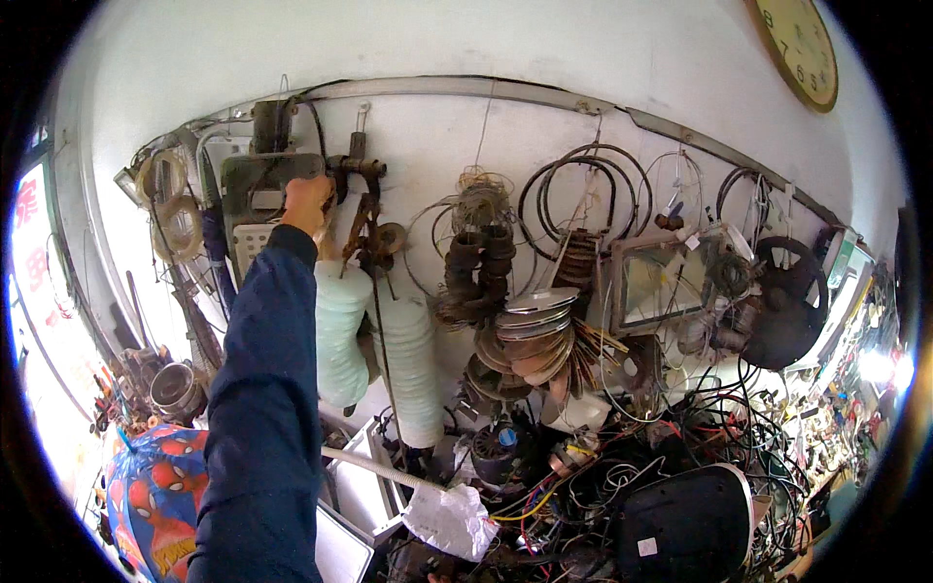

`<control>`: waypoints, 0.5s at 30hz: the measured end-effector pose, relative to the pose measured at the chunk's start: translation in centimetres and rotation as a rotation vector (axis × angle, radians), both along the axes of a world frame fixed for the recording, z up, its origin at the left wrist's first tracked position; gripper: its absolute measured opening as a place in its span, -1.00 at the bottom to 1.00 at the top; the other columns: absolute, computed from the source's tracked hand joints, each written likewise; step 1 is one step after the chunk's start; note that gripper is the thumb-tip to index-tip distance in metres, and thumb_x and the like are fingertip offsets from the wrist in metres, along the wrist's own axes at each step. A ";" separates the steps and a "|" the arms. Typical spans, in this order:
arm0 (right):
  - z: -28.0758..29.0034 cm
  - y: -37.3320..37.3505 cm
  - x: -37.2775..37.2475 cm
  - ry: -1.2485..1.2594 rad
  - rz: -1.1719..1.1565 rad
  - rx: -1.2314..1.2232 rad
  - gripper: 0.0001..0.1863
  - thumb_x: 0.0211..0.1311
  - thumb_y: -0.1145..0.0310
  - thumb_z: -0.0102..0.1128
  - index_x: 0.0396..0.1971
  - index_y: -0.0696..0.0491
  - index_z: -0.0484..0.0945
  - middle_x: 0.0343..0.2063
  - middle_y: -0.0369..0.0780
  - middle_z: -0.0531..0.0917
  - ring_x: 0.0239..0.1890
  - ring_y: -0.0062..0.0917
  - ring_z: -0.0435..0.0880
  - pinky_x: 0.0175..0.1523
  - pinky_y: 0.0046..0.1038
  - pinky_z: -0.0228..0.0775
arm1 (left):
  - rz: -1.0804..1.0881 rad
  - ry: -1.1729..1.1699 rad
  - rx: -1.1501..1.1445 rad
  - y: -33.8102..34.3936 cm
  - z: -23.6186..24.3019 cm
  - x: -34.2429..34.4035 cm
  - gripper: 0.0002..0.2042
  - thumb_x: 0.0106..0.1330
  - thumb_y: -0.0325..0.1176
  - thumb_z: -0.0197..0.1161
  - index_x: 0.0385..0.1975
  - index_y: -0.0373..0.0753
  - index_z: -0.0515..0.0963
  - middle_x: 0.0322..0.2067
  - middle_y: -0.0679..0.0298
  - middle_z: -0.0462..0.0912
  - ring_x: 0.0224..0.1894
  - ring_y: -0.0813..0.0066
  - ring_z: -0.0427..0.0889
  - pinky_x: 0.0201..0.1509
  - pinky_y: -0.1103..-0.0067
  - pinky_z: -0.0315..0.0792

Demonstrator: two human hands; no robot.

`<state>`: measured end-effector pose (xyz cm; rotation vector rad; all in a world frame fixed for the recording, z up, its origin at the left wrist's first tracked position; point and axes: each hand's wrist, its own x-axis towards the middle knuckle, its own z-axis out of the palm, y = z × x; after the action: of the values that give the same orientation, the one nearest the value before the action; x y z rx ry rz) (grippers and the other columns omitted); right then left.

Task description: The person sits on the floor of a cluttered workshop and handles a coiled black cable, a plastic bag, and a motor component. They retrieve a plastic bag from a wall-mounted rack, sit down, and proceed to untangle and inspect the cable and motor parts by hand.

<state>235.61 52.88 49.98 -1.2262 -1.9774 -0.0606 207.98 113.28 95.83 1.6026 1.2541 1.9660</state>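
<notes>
Brown metal fittings (362,173) hang at two o'clock from our left hand (308,203), its fingers largely curled at our ten o'clock before a grey panel (255,185); whether it grips anything we cannot tell

Blown-out daylight (34,282) at left, white glare (880,367) right, fisheye-bent edges.

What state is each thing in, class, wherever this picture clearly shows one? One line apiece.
Left hand: raised, fingers curled; its hold is unclear
Two pale green ribbed stacks: hanging
Round discs: stacked, tilted
Black steering wheel: hanging
Wall clock: mounted, partly out of frame
White sheet: crumpled
Wires: tangled
Cartoon-printed umbrella: apparently open
</notes>
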 end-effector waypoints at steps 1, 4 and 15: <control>0.2 0.0 0.0 0.004 0.002 -0.011 -0.26 0.02 0.01 0.33 0.10 0.24 0.43 0.19 0.17 0.41 0.12 0.17 0.44 0.09 0.22 0.28 | 0.160 0.158 0.043 0.4 0.1 -0.4 -0.76 0.18 -0.33 0.32 -0.58 -0.35 0.48 -0.56 0.23 0.47 -0.45 0.24 0.45 -0.33 0.37 0.39; 0.3 0.0 0.3 0.006 -0.043 -0.048 -0.26 0.02 0.01 0.35 0.11 0.23 0.43 0.20 0.16 0.40 0.14 0.18 0.42 0.12 0.22 0.26 | 0.634 0.474 -0.106 -6.5 2.7 8.3 -0.77 0.20 -0.33 0.28 -0.47 -0.43 0.55 -0.44 -0.03 0.64 -0.31 -0.05 0.61 -0.20 0.27 0.46; 2.6 -2.0 -0.6 0.028 -0.127 -0.276 -0.26 0.03 0.03 0.40 0.14 0.18 0.42 0.29 0.06 0.34 0.26 0.18 0.31 0.24 0.21 0.18 | 0.078 -0.977 0.095 -13.1 -0.5 -2.7 -0.69 0.47 -0.22 0.13 -0.54 -0.20 0.45 -0.59 0.32 0.43 -0.60 0.57 0.36 -0.57 0.62 0.27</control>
<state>235.03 50.92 52.59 -1.5194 -1.9266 0.1704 205.29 100.18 95.35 0.4318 0.8074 2.3808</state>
